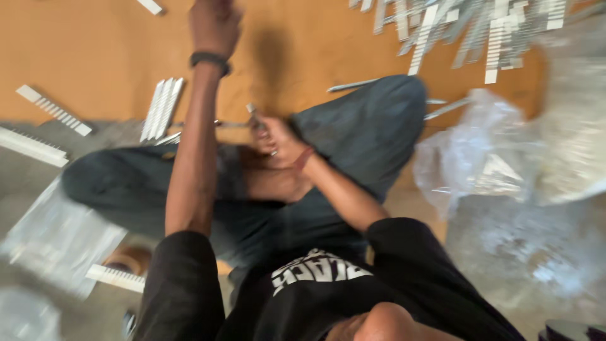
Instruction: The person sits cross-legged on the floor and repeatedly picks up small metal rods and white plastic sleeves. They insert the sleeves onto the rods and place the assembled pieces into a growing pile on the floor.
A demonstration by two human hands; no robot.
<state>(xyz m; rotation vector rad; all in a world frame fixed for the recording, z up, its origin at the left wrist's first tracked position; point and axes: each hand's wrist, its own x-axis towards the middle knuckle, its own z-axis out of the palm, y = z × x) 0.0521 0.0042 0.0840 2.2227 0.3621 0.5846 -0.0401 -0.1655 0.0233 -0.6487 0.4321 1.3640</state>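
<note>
I sit cross-legged in dark trousers on the floor, and the picture is blurred. My left hand point(214, 25), with a dark wristband, is stretched forward over the orange-brown mat point(95, 50) at the top edge; its fingers are cut off and smeared. My right hand point(278, 142), with a reddish band at the wrist, is closed around a small thin metal piece point(254, 115) just above my knee. A short stack of white toothed strips point(163, 107) lies on the mat to the left of my left forearm.
A big pile of white toothed strips point(467, 28) lies at the top right. Crumpled clear plastic bags point(499, 158) fill the right side. More strips point(53, 110) and a flat plastic packet point(57, 240) lie at the left.
</note>
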